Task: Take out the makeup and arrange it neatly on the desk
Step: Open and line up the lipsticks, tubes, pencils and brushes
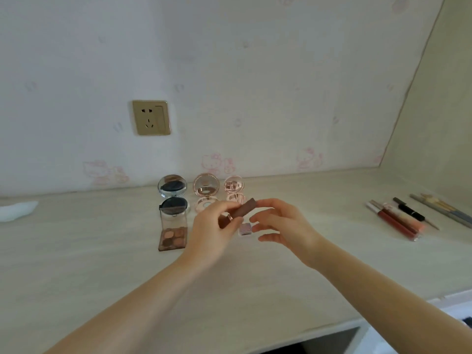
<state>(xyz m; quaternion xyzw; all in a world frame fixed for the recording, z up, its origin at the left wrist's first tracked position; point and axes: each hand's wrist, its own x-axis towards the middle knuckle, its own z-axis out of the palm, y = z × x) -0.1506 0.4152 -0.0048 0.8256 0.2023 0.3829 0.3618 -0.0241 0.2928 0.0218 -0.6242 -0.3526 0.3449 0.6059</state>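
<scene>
Hidden and cut-off parts on the desk

The left hand (213,226) covers the lipstick's (244,207) lower end and part of the middle compact (206,194); the small pink case (245,229) shows only between the hands. The white thing (16,210) and the pencils (444,210) run off the edges; tube (398,221) labels are unreadable.

Brass-coloured wall socket (151,117); white crumpled thing (15,210) at left edge.

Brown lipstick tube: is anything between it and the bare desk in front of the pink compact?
Yes. The small pink square case lies directly under the brown lipstick tube, held by the left hand.
</scene>
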